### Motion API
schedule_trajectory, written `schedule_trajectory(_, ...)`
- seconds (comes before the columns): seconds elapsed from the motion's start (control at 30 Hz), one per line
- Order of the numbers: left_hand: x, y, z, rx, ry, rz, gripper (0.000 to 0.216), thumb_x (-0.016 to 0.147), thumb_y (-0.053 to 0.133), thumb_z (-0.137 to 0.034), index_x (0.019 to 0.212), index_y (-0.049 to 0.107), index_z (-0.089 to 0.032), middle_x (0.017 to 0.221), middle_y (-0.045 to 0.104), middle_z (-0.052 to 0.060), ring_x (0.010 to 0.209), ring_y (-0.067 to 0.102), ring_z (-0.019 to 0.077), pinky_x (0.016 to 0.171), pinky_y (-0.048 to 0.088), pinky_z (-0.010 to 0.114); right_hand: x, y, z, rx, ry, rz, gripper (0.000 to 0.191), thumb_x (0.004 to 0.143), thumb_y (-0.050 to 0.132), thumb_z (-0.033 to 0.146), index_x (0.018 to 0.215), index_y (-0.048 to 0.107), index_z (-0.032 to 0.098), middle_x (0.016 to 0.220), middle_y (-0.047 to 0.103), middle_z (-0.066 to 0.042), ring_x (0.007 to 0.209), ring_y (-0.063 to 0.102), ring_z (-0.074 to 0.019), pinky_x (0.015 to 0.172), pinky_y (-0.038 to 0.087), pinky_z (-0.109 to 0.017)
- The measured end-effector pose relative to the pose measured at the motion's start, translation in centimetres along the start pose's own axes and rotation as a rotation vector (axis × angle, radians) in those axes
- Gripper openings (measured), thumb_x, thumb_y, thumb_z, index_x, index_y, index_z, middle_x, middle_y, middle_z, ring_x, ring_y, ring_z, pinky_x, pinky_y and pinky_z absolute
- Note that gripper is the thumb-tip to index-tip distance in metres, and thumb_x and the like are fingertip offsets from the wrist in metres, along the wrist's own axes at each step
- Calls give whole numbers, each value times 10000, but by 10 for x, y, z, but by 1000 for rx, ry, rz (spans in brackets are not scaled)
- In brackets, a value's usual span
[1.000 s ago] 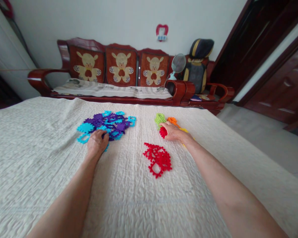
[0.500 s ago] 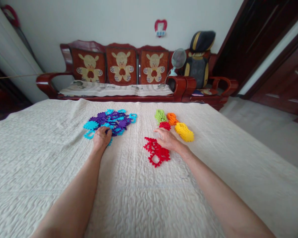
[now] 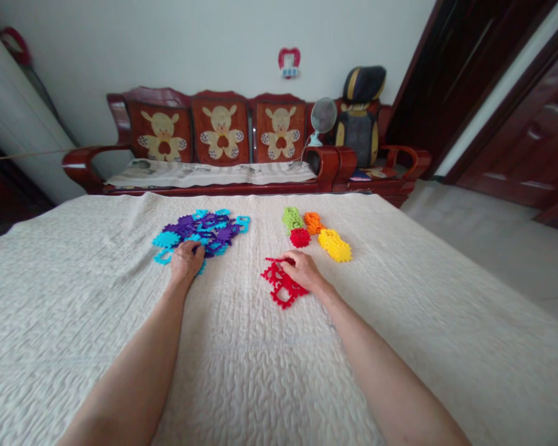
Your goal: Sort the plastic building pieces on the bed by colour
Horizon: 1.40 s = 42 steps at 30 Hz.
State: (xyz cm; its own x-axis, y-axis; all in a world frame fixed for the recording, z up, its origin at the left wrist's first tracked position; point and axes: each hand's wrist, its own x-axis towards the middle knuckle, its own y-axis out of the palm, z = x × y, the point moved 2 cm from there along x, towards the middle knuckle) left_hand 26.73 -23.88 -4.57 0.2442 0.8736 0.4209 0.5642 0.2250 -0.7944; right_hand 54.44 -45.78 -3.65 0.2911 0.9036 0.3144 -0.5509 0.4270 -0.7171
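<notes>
My left hand (image 3: 186, 260) rests with curled fingers at the near edge of a loose pile of purple and light-blue toothed plastic pieces (image 3: 223, 235). What sits under its fingertips is hidden. On the right, my right hand (image 3: 303, 271) pinches a red toothed piece (image 3: 274, 259) at the top of a small heap of red toothed pieces (image 3: 284, 295). Just beyond it stands a red stack (image 3: 300, 238). Around that are a green stack (image 3: 292, 219), an orange stack (image 3: 313, 222) and a leaning yellow stack (image 3: 335, 245).
A cream quilted cloth (image 3: 279, 378) covers the table. Past its far edge stands a wooden sofa (image 3: 328, 162) with bear-patterned cushions (image 3: 223, 133). A small fan (image 3: 324, 116) and a padded seat back (image 3: 359, 130) are at the right end.
My right hand has come nearer, away from the red stack, and its fingers have closed on a red piece in the heap. My left hand stays at the pile. The view has shifted slightly.
</notes>
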Motion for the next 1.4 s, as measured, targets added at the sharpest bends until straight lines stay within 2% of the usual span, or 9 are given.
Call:
schedule_trajectory(0.2, -1, -1, -2, 6, -21, 10, 310, 861, 502, -318, 996, 749, -188, 1172, 739, 106, 1135, 654, 273, 1018, 494, 375, -1, -16, -12, 178, 178, -37, 245, 872, 564, 312, 986, 748, 195, 845, 764, -2, 766, 682, -173, 719, 515, -270)
schedule_trajectory(0.33, -1, -1, -1, 11, -24, -4, 292, 862, 508, -323, 990, 744, -209, 1157, 743, 89, 1128, 655, 265, 1008, 497, 365, 0, -15, -5, 170, 121, 67, 246, 873, 586, 301, 1020, 757, 202, 920, 778, -26, 867, 701, -186, 812, 534, -295)
schedule_trajectory(0.5, -1, -1, 0, 4, -13, 13, 301, 867, 504, -327, 997, 745, -202, 1160, 738, 102, 1127, 657, 272, 1008, 498, 368, -4, -29, -1, 87, 113, 26, 345, 813, 680, 247, 1153, 698, 186, 1163, 727, -93, 1045, 685, -214, 922, 535, -347)
schedule_trajectory(0.67, -1, -2, -2, -7, -11, 4, 291, 854, 509, -318, 980, 747, -207, 1151, 742, 103, 1126, 651, 280, 1014, 494, 385, -29, -54, 7, -25, 16, 315, 400, 736, 772, 291, 1120, 698, 209, 1141, 675, -74, 1013, 665, -221, 914, 531, -347)
schedule_trajectory(0.77, -1, -2, -3, -1, -16, 14, 308, 855, 496, -322, 983, 747, -199, 1160, 740, 109, 1118, 652, 285, 1013, 491, 390, -44, -56, 16, -153, -22, 353, 474, 689, 812, 278, 1143, 692, 210, 1121, 637, -84, 1015, 640, -244, 928, 520, -370)
schedule_trajectory(0.9, -1, -3, -4, -4, -26, 27, 330, 859, 483, -323, 997, 747, -181, 1174, 734, 121, 1110, 659, 291, 1003, 499, 399, -53, -50, 23, -233, -14, 327, 430, 697, 805, 263, 1103, 692, 178, 1079, 610, -94, 988, 620, -246, 908, 515, -374)
schedule_trajectory(1.1, 0, 0, 0, 5, -17, 20, 334, 860, 482, -342, 990, 748, -186, 1170, 732, 123, 1116, 657, 290, 992, 507, 391, -46, -64, 13, -110, -11, 266, 417, 712, 779, 251, 1108, 673, 174, 1113, 653, -83, 1003, 638, -220, 913, 510, -354)
schedule_trajectory(1.23, 1, 2, 3, -9, 10, 7, 330, 853, 489, -346, 977, 752, -191, 1148, 744, 120, 1117, 658, 295, 984, 516, 397, -25, -71, -9, -99, -25, 86, 445, 749, 759, 270, 1171, 649, 183, 1118, 669, -81, 1013, 647, -222, 935, 517, -378)
schedule_trajectory(1.4, 2, 2, 4, -10, 21, 14, 331, 845, 484, -342, 963, 753, -188, 1148, 745, 126, 1108, 668, 300, 984, 525, 404, 1, -55, -30, -215, -117, -167, 484, 778, 705, 209, 1251, 605, 199, 1205, 621, -118, 1168, 596, -274, 1067, 474, -459)
